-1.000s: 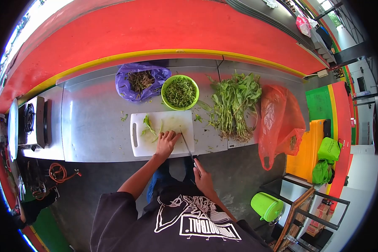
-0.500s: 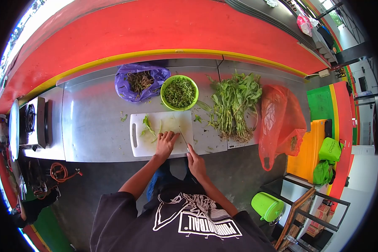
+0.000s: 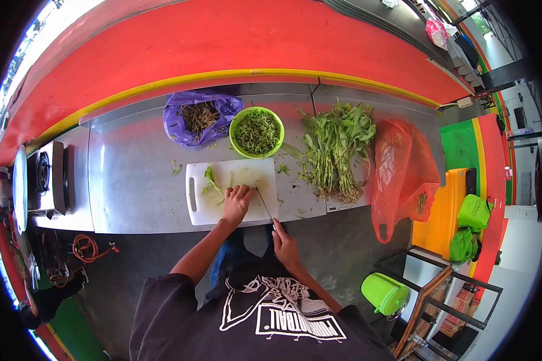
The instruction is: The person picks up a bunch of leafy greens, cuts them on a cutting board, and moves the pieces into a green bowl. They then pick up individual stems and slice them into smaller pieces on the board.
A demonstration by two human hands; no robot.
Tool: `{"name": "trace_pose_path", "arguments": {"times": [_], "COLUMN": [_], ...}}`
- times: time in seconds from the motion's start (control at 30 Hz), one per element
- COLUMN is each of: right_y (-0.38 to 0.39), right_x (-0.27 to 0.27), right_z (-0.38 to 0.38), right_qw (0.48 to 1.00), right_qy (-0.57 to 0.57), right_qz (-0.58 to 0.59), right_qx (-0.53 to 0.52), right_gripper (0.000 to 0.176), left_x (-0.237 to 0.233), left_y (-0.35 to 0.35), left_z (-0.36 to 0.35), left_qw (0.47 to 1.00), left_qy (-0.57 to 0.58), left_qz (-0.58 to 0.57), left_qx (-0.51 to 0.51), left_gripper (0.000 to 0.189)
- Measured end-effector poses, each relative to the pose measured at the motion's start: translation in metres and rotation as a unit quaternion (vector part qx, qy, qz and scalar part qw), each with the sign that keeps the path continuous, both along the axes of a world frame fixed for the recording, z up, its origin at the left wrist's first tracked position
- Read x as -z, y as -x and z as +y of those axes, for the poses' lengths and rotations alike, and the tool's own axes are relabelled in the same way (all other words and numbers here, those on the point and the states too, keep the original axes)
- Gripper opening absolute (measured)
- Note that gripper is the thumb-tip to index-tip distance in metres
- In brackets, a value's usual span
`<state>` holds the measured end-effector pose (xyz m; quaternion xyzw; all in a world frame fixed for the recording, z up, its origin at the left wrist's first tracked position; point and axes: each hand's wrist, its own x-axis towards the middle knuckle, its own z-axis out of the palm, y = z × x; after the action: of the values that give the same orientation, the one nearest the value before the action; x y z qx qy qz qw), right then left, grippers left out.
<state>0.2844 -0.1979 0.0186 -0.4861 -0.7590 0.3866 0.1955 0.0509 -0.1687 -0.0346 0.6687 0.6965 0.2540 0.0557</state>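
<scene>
A white cutting board lies near the counter's front edge, with some leafy green stalks on its left half. My left hand presses on the board with curled fingers, closed over green stalks that it mostly hides. My right hand grips the handle of a knife. The blade slants up and left across the board, its tip close to my left fingertips. Behind the board stands a lime-green bowl of chopped greens.
A purple plastic bag holds root trimmings beside the bowl. Right of the board lie a big bunch of rooted greens and a red plastic bag. Scraps dot the steel counter. A gas stove stands at far left.
My right hand has drawn the knife down and slightly right, toward my body. The left hand stays nearly in place on the board.
</scene>
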Motion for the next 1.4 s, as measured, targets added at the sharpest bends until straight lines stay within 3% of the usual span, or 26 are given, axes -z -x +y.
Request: {"name": "trace_pose_path", "arguments": {"times": [0.27,0.67,1.03,1.4], "right_y": [0.039,0.021,0.042,0.025], "right_x": [0.012,0.001,0.020,0.007], "right_z": [0.025,0.015,0.029,0.014], "right_qw": [0.998,1.000,0.995,0.999], "right_qy": [-0.034,-0.001,-0.046,-0.028], "right_qz": [-0.054,0.014,-0.082,-0.022], "right_qx": [0.000,-0.003,-0.018,-0.009], "right_gripper": [0.048,0.046,0.050,0.048], "left_x": [0.004,0.005,0.004,0.003], "left_y": [0.000,0.003,0.001,0.003], "left_z": [0.000,0.003,-0.002,0.003], "left_qw": [1.000,1.000,1.000,1.000], "left_qy": [0.001,-0.020,-0.008,-0.020], "left_qz": [0.007,-0.013,0.001,-0.011], "left_qx": [-0.003,-0.004,-0.010,-0.012], "left_gripper": [0.033,0.028,0.031,0.030]}}
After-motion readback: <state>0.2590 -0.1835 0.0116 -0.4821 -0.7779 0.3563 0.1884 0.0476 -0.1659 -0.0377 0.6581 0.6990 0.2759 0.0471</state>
